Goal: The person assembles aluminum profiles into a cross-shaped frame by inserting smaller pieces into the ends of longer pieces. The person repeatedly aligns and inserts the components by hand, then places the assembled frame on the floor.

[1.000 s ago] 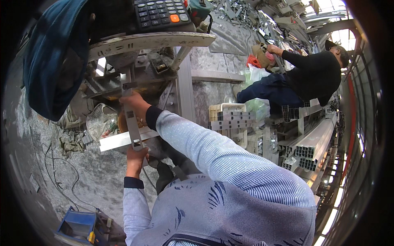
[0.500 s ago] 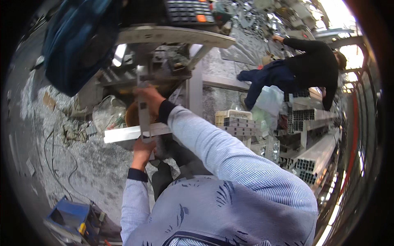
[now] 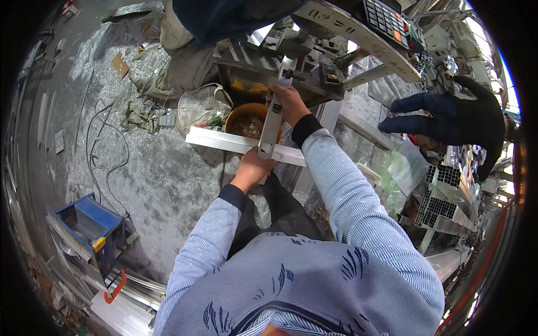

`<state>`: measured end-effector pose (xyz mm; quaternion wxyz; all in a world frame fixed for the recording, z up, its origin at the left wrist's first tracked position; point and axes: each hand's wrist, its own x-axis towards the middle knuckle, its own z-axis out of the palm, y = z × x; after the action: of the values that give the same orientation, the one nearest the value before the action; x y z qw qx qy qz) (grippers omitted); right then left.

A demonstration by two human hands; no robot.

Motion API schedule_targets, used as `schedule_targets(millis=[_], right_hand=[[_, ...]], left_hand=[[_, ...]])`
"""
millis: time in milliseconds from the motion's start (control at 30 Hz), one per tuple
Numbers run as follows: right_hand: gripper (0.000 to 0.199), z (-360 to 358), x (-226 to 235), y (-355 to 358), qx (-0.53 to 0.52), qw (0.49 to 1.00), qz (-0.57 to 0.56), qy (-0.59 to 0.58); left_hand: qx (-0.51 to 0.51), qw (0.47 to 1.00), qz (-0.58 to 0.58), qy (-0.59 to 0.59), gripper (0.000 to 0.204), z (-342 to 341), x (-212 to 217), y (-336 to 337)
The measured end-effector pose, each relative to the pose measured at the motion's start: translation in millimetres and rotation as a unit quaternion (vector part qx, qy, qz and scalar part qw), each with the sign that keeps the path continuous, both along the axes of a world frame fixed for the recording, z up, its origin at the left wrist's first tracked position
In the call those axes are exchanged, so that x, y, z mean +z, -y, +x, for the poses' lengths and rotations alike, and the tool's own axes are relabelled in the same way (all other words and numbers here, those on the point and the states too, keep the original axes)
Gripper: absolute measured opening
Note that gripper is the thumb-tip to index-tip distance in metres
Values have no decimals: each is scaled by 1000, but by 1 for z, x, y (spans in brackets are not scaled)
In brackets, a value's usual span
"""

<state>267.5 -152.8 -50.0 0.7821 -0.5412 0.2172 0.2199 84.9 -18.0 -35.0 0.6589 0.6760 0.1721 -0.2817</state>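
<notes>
My left hand (image 3: 252, 168) grips a long pale aluminium profile (image 3: 224, 141) from below, holding it level across my front. My right hand (image 3: 288, 102) is closed on a second, narrower metal bar (image 3: 272, 126) that stands roughly upright across the first one, its top reaching into the grey machine (image 3: 263, 64) above. Just behind the crossing sits an orange bucket (image 3: 246, 120) with scraps in it. Both sleeves are blue striped.
A calculator (image 3: 386, 22) lies on the machine's tilted top. Another person in dark clothes (image 3: 454, 115) bends over at the right. Stacked aluminium profiles (image 3: 443, 196) stand at the right. A blue box (image 3: 89, 224) sits lower left, cables (image 3: 106, 145) and rags on the grey floor.
The view has swung, so the machine and my hands now sit higher and further right. Both hands keep their grip on the two metal pieces. The other person has shifted to the right edge.
</notes>
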Motion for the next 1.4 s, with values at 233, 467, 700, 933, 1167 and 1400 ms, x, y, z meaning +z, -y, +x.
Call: schedule_targets(millis=[233,467,700,933,1167,1400], right_hand=[[16,-23,5,2,75,993,-48,78],[27,-110,11,-23,23,997,-56,56],[24,-145,12,-29,1,1000,8,-5],[24,-145,16,-32,6,1000,4,-10],[24,-117,26,-23,18,999,18,-36],[31,-99,21,-16,34,998,20,-53]], left_hand=[[-24,992,75,95,39,-28,-9,-3],[-49,993,111,-11,39,-105,16,-20],[-36,993,113,12,35,-137,41,-26],[-34,994,100,-27,35,-135,31,-28],[-41,993,107,-29,36,-118,20,-23],[-26,994,84,-64,38,-103,14,-19]])
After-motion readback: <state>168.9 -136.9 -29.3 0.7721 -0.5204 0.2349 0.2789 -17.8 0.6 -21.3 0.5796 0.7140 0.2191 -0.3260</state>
